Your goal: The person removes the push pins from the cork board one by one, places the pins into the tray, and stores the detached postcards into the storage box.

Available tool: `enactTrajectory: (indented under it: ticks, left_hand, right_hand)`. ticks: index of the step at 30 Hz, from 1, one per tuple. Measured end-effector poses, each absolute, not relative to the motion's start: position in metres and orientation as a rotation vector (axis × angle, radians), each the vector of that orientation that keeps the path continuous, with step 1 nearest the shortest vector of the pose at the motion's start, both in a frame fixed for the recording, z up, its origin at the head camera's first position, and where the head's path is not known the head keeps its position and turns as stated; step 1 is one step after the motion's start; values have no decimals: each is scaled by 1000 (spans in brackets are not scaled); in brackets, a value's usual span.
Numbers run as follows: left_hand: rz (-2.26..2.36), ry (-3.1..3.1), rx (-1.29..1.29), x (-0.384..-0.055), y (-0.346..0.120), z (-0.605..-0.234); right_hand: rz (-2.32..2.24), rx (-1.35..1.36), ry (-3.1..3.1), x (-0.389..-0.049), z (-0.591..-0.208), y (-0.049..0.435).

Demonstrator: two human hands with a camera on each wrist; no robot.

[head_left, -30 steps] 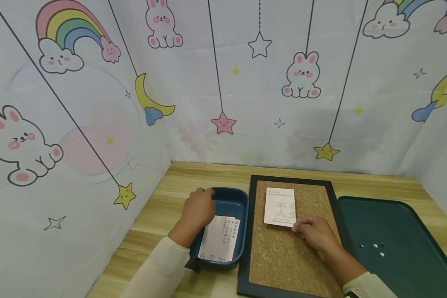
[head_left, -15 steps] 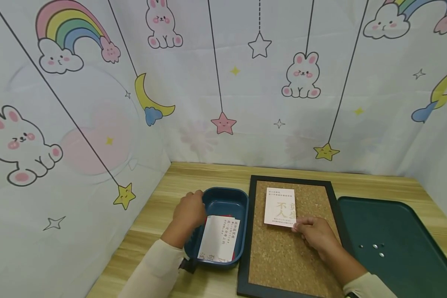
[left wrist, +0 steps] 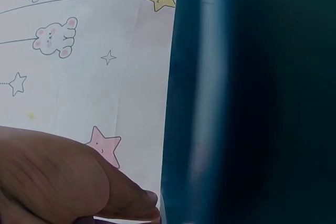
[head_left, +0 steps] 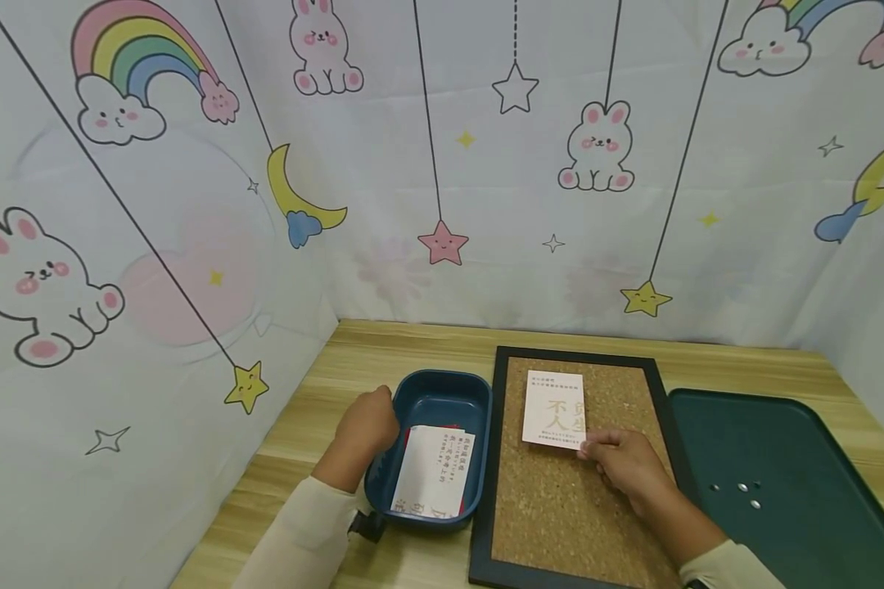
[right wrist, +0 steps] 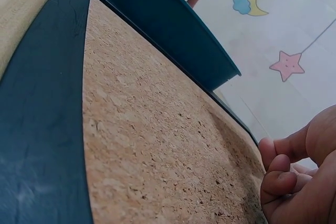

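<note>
My right hand (head_left: 622,458) pinches the lower right corner of a white card (head_left: 552,409) with gold lettering. The card lies over the upper part of a black-framed cork board (head_left: 567,507). In the right wrist view, thumb and fingers (right wrist: 283,182) are drawn together at the board's edge. My left hand (head_left: 367,425) is at the left side of a dark blue bin (head_left: 442,380), its fingertips hidden in the head view. In the left wrist view, its thumb (left wrist: 131,198) reaches the bin's edge; whether it grips anything is unclear. White printed cards (head_left: 435,470) lie in the bin, red showing beneath.
Right of the cork board lies a dark green tray (head_left: 751,433) with several small shiny bits (head_left: 755,505) on it. All stand on a wood-grain table (head_left: 398,343). A white cloth (head_left: 516,270) with cartoon prints encloses the back and sides.
My left hand has moved left and slightly down, from over the bin's back left corner to its left side. The right hand, the pinched card and the bin have stayed in place.
</note>
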State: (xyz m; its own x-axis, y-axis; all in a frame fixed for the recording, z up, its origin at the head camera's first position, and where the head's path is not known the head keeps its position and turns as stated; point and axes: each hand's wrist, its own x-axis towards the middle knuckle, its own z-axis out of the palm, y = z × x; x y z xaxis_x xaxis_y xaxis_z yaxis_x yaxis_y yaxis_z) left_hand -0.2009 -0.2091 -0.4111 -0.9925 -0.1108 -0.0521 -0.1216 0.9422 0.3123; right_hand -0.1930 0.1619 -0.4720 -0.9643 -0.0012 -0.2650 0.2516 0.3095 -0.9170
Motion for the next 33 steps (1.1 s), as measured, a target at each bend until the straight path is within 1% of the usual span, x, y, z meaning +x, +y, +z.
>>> enactTrajectory:
  ticks: [24,33]
  left_hand:
    - [655,2961,-204,-208,-220,-418]
    - [636,2996,-145,-206,-220,-420]
  right_hand:
    - [-1747,204,2322,-189,-467,163]
    - [-1739,187,2322,-186,-461,161]
